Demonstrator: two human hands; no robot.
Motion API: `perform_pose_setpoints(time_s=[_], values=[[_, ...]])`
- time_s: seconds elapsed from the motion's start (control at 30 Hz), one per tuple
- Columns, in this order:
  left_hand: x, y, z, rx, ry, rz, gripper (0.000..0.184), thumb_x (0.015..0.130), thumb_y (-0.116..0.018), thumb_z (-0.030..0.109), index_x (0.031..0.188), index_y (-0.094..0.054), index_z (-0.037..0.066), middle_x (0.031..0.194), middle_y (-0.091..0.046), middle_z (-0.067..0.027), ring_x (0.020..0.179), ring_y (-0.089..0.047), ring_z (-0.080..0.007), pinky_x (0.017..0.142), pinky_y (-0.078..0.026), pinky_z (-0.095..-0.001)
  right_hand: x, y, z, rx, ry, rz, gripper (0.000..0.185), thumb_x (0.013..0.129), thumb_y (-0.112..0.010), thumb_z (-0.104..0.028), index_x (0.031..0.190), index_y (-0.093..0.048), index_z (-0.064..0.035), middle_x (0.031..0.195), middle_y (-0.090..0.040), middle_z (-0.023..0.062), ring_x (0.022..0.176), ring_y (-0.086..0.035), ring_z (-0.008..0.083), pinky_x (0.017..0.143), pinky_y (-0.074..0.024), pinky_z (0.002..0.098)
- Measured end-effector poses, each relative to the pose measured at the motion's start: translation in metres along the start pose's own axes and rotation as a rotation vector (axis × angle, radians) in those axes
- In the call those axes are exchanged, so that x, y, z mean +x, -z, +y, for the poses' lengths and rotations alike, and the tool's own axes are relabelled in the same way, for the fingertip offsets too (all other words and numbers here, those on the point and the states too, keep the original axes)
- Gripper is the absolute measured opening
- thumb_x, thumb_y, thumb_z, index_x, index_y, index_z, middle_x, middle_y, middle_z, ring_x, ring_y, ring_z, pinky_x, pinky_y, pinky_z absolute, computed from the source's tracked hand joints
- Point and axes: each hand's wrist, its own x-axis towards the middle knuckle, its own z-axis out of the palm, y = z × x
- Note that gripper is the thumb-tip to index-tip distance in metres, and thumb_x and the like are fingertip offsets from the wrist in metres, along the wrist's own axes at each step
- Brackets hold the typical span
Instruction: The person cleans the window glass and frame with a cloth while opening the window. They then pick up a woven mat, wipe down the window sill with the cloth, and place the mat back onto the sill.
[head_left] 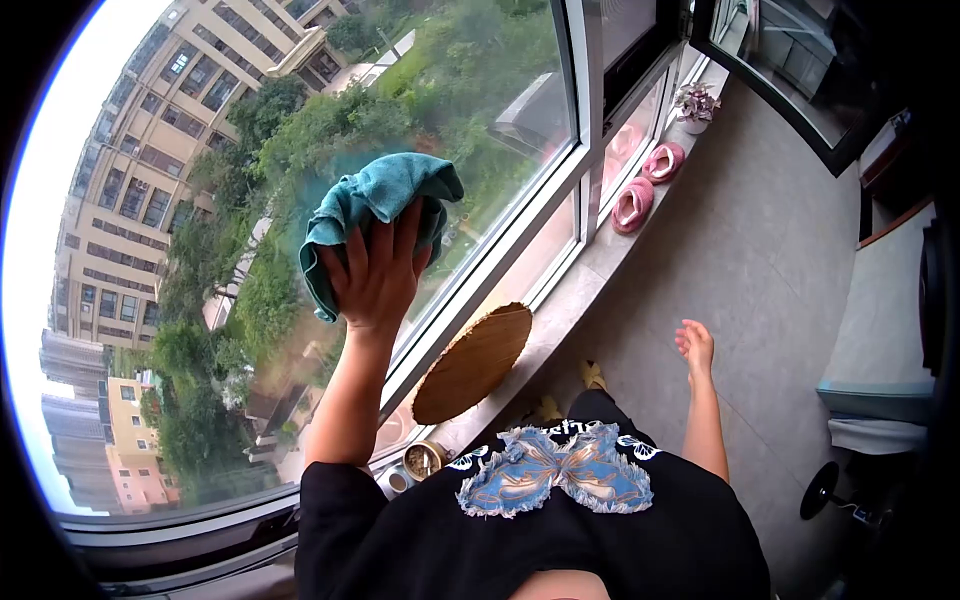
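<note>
The person's left hand (375, 285) is closed around a crumpled teal cloth (390, 185), holding it against a clear window pane (500, 200), up and to the left of a round, brown, rough-edged disc (473, 365), which leans on the window side of a grey ledge (575, 285). A fold of the cloth covers the fingertips, and the palm is out of sight. The right hand (697, 345), to the right of the disc, is empty, its fingers loosely bent and apart from the thumb.

White lettering (580, 428) crosses the black shirt (390, 520) just below the disc; it is inverted and partly covered by a frayed blue denim butterfly patch (555, 470), so the word cannot be made out.

Farther along the ledge from the disc sit a pair of pink fluffy shoes (634, 200) and a purple-leaved plant in a white pot (697, 103). Near the disc's lower end, a round open container (425, 458) has unclear contents; the pale cup (398, 478) beside it is partly hidden by the sleeve. Yellow footwear (592, 375) shows only in part, right of the disc.
</note>
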Motion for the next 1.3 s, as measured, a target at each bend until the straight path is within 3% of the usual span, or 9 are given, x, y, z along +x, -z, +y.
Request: perform_pose_setpoints(time_s=[0.33, 0.43, 0.5, 0.57, 0.67, 0.87, 0.97, 1.13, 1.3], values=[[0.185, -0.062, 0.117, -0.169, -0.262, 0.057, 0.061, 0.079, -0.076, 0.046, 0.136, -0.063, 0.028, 0.149, -0.053, -0.0018, 0.136, -0.046, -0.0299, 0.121, -0.027, -0.0622, 0.051, -0.107, -0.060, 0.117, -0.005, -0.337, 0.026, 0.106, -0.051, -0.026, 0.121, -0.067, -0.0129, 0.102, -0.073, 0.0024, 0.080, -0.065, 0.0071, 0.072, -0.0498, 0.0224], [0.194, -0.077, 0.138, -0.177, -0.296, 0.074, 0.060, 0.080, -0.075, 0.044, 0.136, -0.063, 0.027, 0.151, -0.052, -0.0033, 0.135, -0.047, -0.0297, 0.122, -0.026, -0.0592, 0.055, -0.169, -0.089, 0.112, 0.157, -0.402, 0.045, 0.102, -0.059, -0.029, 0.143, -0.054, -0.0095, 0.121, -0.066, 0.0088, 0.097, -0.066, 0.0161, 0.082, -0.0508, 0.0302], [0.189, -0.074, 0.137, -0.154, -0.300, 0.058, 0.060, 0.080, -0.075, 0.044, 0.136, -0.062, 0.027, 0.151, -0.052, -0.0035, 0.135, -0.047, -0.0293, 0.122, -0.025, -0.0582, 0.058, -0.220, -0.105, 0.070, 0.548, -0.393, 0.062, 0.103, -0.060, -0.029, 0.156, -0.037, -0.0066, 0.143, -0.050, 0.0195, 0.123, -0.056, 0.0269, 0.097, -0.0504, 0.0382], [0.177, -0.067, 0.128, -0.192, -0.305, -0.022, 0.060, 0.080, -0.075, 0.042, 0.136, -0.062, 0.028, 0.152, -0.051, -0.0024, 0.136, -0.046, -0.0280, 0.123, -0.025, -0.0567, 0.039, -0.260, -0.140, 0.013, 0.640, -0.403, 0.077, 0.104, -0.059, -0.036, 0.163, -0.018, -0.0091, 0.155, -0.035, 0.0239, 0.136, -0.049, 0.0340, 0.107, -0.0472, 0.0425], [0.140, -0.052, 0.104, -0.216, -0.339, -0.109, 0.060, 0.080, -0.075, 0.042, 0.137, -0.062, 0.029, 0.153, -0.050, -0.0011, 0.138, -0.044, -0.0267, 0.123, -0.025, -0.0556, 0.018, -0.305, -0.169, -0.028, 0.735, -0.387, 0.091, 0.104, -0.054, -0.050, 0.164, -0.006, -0.0015, 0.169, -0.010, 0.0265, 0.157, -0.010, 0.0423, 0.127, -0.0109, 0.0487], [-0.008, -0.004, 0.012, -0.196, -0.300, -0.134, 0.064, 0.082, -0.073, 0.044, 0.143, -0.059, 0.034, 0.157, -0.047, 0.0024, 0.145, -0.036, -0.0282, 0.124, -0.022, -0.0582, 0.005, -0.361, -0.149, -0.225, 0.823, -0.018, 0.089, 0.104, -0.055, -0.039, 0.165, 0.001, -0.0068, 0.170, -0.008, 0.0238, 0.157, -0.012, 0.0402, 0.127, -0.0120, 0.0484], [-0.112, 0.023, -0.043, -0.133, -0.306, -0.201, 0.055, 0.086, -0.068, 0.049, 0.139, -0.063, 0.034, 0.151, -0.053, 0.0037, 0.139, -0.044, -0.0281, 0.122, -0.023, -0.0596, 0.013, -0.371, -0.136, -0.241, 0.901, 0.092, 0.083, 0.106, -0.052, -0.037, 0.165, -0.001, -0.0066, 0.170, -0.012, 0.0216, 0.157, -0.017, 0.0374, 0.127, -0.0155, 0.0452], [-0.289, 0.073, -0.144, -0.060, -0.281, -0.210, 0.039, 0.093, -0.063, 0.057, 0.121, -0.075, 0.033, 0.134, -0.063, 0.0026, 0.133, -0.050, -0.0269, 0.120, -0.024, -0.0592, 0.026, -0.383, -0.132, -0.248, 0.856, 0.158, 0.076, 0.108, -0.045, -0.036, 0.164, -0.005, -0.0045, 0.169, -0.014, 0.0232, 0.156, -0.018, 0.0370, 0.127, -0.0181, 0.0451], [-0.382, 0.139, -0.238, -0.117, -0.318, -0.384, 0.035, 0.089, -0.072, 0.051, 0.117, -0.076, 0.030, 0.125, -0.067, 0.0015, 0.128, -0.057, -0.0299, 0.116, -0.031, -0.0552, 0.023, -0.385, -0.135, -0.277, 0.867, 0.200, 0.074, 0.107, -0.043, -0.034, 0.163, -0.005, -0.0036, 0.169, -0.015, 0.0243, 0.155, -0.020, 0.0391, 0.127, -0.0194, 0.0461]])
